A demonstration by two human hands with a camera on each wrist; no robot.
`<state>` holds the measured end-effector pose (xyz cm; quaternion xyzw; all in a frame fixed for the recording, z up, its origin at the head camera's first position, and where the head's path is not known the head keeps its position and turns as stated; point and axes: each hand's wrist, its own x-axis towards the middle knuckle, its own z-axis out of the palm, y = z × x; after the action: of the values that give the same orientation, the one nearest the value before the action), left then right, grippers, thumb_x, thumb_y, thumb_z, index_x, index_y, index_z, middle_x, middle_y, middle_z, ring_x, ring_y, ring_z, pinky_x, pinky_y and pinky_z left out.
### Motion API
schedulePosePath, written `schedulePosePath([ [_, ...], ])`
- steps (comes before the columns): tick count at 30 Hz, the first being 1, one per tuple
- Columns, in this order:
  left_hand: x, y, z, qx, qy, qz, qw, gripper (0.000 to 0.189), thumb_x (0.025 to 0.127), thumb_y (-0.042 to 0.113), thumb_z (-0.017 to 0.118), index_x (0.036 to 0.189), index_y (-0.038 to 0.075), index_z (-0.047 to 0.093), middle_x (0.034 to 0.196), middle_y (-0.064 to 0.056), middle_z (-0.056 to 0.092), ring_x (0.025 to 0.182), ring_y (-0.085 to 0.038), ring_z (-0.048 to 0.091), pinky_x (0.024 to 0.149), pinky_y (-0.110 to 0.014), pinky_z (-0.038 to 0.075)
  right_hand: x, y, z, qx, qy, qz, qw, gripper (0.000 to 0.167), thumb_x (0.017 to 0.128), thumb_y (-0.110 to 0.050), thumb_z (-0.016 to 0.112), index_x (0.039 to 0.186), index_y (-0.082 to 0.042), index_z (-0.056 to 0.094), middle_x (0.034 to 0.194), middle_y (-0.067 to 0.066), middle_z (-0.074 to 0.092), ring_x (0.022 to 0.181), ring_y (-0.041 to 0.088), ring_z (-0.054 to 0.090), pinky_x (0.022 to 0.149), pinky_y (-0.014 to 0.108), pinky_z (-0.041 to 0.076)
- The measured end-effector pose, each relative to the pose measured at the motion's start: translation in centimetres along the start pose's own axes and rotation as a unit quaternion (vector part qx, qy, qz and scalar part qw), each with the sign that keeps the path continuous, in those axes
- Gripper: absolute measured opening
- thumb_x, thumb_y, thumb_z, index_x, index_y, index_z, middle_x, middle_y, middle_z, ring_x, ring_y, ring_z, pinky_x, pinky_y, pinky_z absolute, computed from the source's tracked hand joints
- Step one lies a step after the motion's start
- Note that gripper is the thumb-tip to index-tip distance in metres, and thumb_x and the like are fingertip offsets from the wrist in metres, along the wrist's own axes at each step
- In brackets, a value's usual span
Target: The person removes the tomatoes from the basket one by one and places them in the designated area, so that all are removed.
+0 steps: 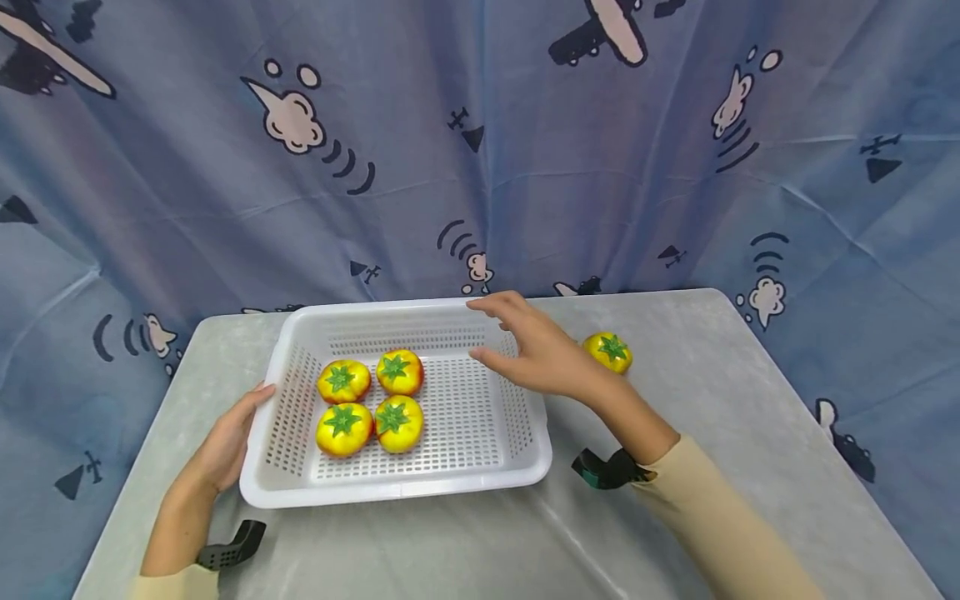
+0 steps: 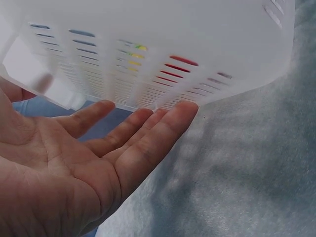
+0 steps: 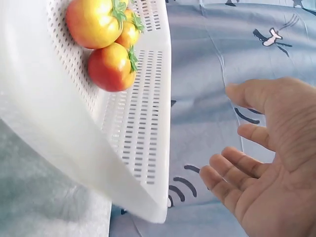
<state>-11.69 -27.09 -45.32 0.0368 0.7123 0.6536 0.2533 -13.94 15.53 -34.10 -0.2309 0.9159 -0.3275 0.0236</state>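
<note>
A white perforated plastic basket (image 1: 465, 482) holds several yellow-and-red tomatoes (image 1: 399, 423) with green leafy tops, grouped in its left half. My left hand (image 1: 228, 442) grips the basket's left side, the thumb at the rim. In the left wrist view, the fingers (image 2: 153, 143) of that hand reach along the outside of the slotted wall. My right hand (image 1: 536, 350) hovers over the basket's right end with thumb and fingers spread and nothing between them. The right wrist view shows this hand (image 3: 266, 163) apart from the basket wall (image 3: 143, 123).
Another tomato (image 1: 609, 352) lies on the grey table (image 1: 735, 433), right of the basket and partly behind the right forearm. A blue patterned curtain (image 1: 420, 150) hangs behind the table's back edge. Both wrists wear black straps (image 1: 232, 546).
</note>
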Motion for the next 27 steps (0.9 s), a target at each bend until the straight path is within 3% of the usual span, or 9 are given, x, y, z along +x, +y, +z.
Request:
schedulePosePath([
  [7,0.0,0.0,-0.1,-0.002,-0.008,0.009,0.9999,0.071,0.114,0.054,0.015,0.17,0.023,-0.015,0.174,-0.03,0.005,0.15,-0.045,0.031,0.1,-0.037,0.05,1.5,-0.6,0.7,0.004,-0.036,-0.016,0.9992,0.061,0.1,-0.025,0.075,0.155,-0.012,0.053,0.15,0.013,0.054,0.135,0.032,0.057,0.104,0.051,0.056],
  [14,-0.1,0.1,-0.2,-0.012,-0.008,0.003,0.9999,0.071,0.114,0.054,0.016,0.17,0.021,-0.013,0.173,-0.03,0.01,0.137,-0.023,0.048,0.099,-0.037,0.052,3.2,-0.9,2.0,0.0,-0.075,-0.018,0.997,0.061,0.1,-0.027,0.074,0.155,-0.013,0.052,0.152,0.014,0.053,0.138,0.032,0.057,0.108,0.051,0.054],
  [18,-0.1,0.1,-0.2,-0.015,-0.013,0.0,0.9998,0.072,0.113,0.055,0.016,0.17,0.022,-0.014,0.173,-0.031,0.009,0.134,-0.019,0.049,0.099,-0.037,0.052,4.2,-0.9,3.1,-0.003,-0.098,-0.018,0.995,0.06,0.101,-0.026,0.074,0.155,-0.012,0.052,0.153,0.017,0.053,0.139,0.035,0.057,0.111,0.051,0.052],
  [23,-0.1,0.1,-0.1,-0.013,-0.007,-0.001,0.9999,0.071,0.113,0.055,0.015,0.17,0.022,-0.014,0.173,-0.03,0.009,0.143,-0.033,0.043,0.099,-0.038,0.051,5.3,-1.1,4.6,-0.015,-0.118,-0.024,0.9926,0.059,0.101,-0.026,0.073,0.154,-0.011,0.053,0.155,0.016,0.054,0.14,0.034,0.057,0.114,0.048,0.05],
  [27,-0.1,0.1,0.0,-0.011,-0.002,0.002,0.9999,0.072,0.113,0.055,0.015,0.17,0.022,-0.015,0.174,-0.031,0.005,0.153,-0.052,0.027,0.103,-0.041,0.049,6.0,-1.4,5.6,-0.029,-0.129,-0.023,0.9909,0.059,0.101,-0.029,0.073,0.154,-0.011,0.053,0.157,0.014,0.052,0.141,0.031,0.056,0.117,0.047,0.047],
])
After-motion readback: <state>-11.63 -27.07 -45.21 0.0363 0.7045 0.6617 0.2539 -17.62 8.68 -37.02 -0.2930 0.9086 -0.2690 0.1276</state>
